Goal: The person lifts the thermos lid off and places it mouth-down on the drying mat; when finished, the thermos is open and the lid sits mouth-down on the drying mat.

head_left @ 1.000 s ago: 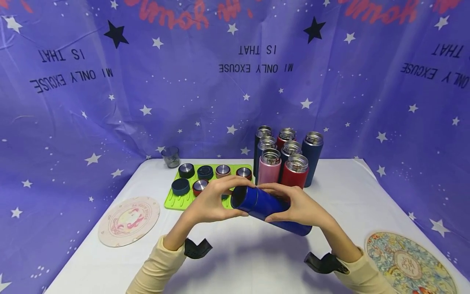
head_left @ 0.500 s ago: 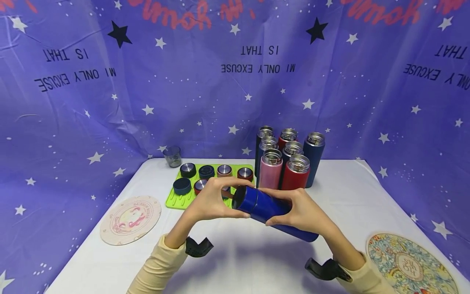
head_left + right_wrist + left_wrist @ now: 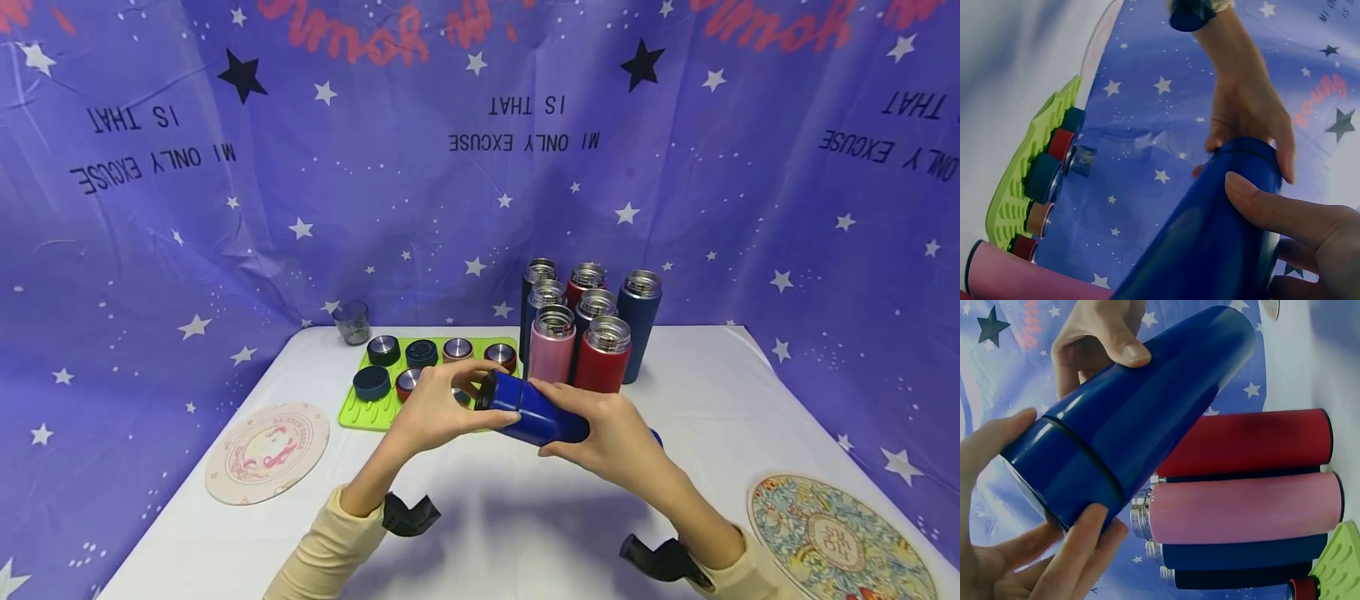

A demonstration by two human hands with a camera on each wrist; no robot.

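Both hands hold a glossy blue thermos (image 3: pixel 551 421) in mid-air above the front of the table, tilted with its lid end up and to the left. My left hand (image 3: pixel 435 407) grips the blue lid (image 3: pixel 1063 465), thumb on one side and fingers on the other. A thin dark seam runs between lid and body in the left wrist view. My right hand (image 3: pixel 618 429) grips the body below that seam, covering much of its lower part in the head view; the base just shows past the hand.
Several lidless thermoses, among them a pink one (image 3: pixel 551 350) and a red one (image 3: pixel 604 358), stand behind the hands. Left of them, a green mat (image 3: pixel 363 410) bears several lids. A glass (image 3: pixel 352 323) is at the back left. Round mats (image 3: pixel 225 467) lie on both sides.
The thermos has turned a little in the hands, its base swinging up behind the right hand. The left thumb has shifted over the lid. The right hand still holds the body.
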